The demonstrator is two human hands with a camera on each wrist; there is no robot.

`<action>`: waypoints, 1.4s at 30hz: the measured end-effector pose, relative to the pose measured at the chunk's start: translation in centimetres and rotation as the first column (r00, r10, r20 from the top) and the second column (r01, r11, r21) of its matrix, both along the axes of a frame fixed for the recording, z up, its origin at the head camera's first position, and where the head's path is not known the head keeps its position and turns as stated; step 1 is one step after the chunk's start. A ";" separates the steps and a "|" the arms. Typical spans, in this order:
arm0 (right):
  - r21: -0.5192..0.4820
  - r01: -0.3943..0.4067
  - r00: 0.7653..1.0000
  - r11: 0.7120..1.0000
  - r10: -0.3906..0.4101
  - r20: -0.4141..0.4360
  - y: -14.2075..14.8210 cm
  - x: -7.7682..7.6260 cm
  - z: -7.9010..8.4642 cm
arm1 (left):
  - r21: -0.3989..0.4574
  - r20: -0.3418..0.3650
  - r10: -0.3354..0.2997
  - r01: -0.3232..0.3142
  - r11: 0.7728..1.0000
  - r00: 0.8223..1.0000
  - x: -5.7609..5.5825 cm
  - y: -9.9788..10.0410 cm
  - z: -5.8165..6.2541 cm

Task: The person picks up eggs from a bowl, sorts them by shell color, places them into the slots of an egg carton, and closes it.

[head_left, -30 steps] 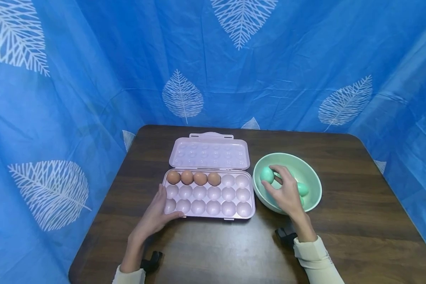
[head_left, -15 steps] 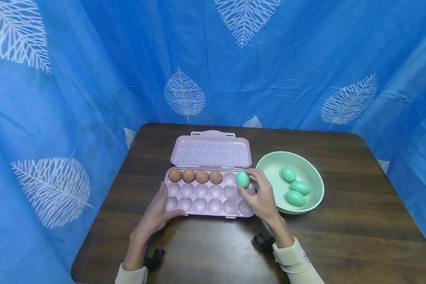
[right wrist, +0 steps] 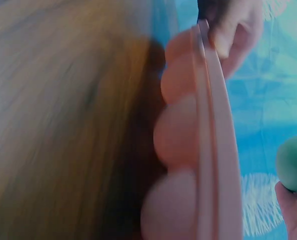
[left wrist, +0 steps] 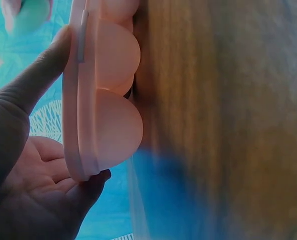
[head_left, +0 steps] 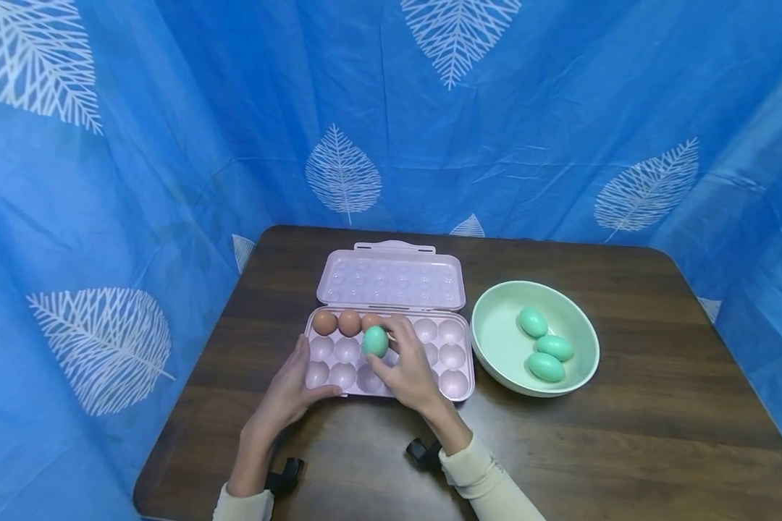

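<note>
My right hand (head_left: 409, 370) pinches a green egg (head_left: 375, 341) between thumb and fingers, above the middle of a pale pink egg tray (head_left: 452, 356). In the right wrist view the same green egg (right wrist: 293, 164) is held apart from the tray rim. Brown eggs (head_left: 349, 323) sit in the tray's back row from the left; part of that row is hidden by my right hand. My left hand (head_left: 291, 394) holds the tray's front left corner, thumb (left wrist: 43, 70) on the front rim and fingers along the left side.
The tray's lid (head_left: 391, 281) lies open behind it. Close to the tray's right side stands a light green bowl (head_left: 503, 329) with 3 green eggs (head_left: 547, 367) in it. A dark wooden table (head_left: 652, 427) bears everything; a blue leaf-print curtain (head_left: 547, 116) hangs behind.
From over the bowl, my right hand has carried the green egg leftward to above the middle of the tray. My left hand stays at the tray corner.
</note>
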State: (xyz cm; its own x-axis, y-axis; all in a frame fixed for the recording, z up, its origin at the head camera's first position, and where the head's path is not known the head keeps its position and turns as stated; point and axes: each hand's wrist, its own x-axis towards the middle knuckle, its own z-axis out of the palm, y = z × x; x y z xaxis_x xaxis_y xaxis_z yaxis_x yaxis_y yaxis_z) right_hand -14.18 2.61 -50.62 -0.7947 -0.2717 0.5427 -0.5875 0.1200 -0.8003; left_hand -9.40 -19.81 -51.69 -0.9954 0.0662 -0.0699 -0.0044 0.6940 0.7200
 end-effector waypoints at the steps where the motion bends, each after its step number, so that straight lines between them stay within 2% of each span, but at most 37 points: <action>1: 0.007 -0.012 1.000 1.000 0.012 0.008 -0.6 -0.1 0.0 | -0.002 0.000 0.001 -0.001 1.000 1.000 0.0 0.0 0.0; 7: 0.093 -0.032 0.999 0.995 0.029 0.037 -4.1 -0.8 -0.5 | -0.007 0.003 -0.008 0.008 1.000 1.000 0.0 -0.1 0.0; 13: 0.174 -0.041 0.999 0.984 0.035 0.036 -6.6 -1.0 -1.4 | 0.023 -0.003 -0.017 0.017 1.000 1.000 0.1 -0.1 0.0; 20: 0.280 0.031 0.999 0.960 -0.033 0.002 -8.8 -1.5 -1.9 | 0.039 -0.011 -0.029 0.029 0.999 1.000 0.1 0.0 0.1; 23: 0.303 0.043 0.999 0.952 -0.051 0.019 -9.2 -1.7 -2.2 | 0.046 -0.007 -0.027 0.027 0.999 1.000 0.2 -0.1 0.1; 28: 0.336 0.023 0.998 0.942 -0.039 0.041 -9.4 -2.0 -2.6 | 0.036 0.015 -0.020 0.019 0.999 1.000 0.1 -0.1 0.2; 35: 0.361 0.019 1.000 0.932 -0.014 -0.017 -9.4 -2.2 -2.9 | 0.022 0.006 -0.023 0.023 0.999 1.000 0.1 -0.1 0.2; 42: 0.377 0.016 0.999 0.926 -0.003 -0.034 -9.4 -2.2 -2.9 | 0.017 0.026 -0.020 0.019 1.000 0.999 0.0 0.0 0.4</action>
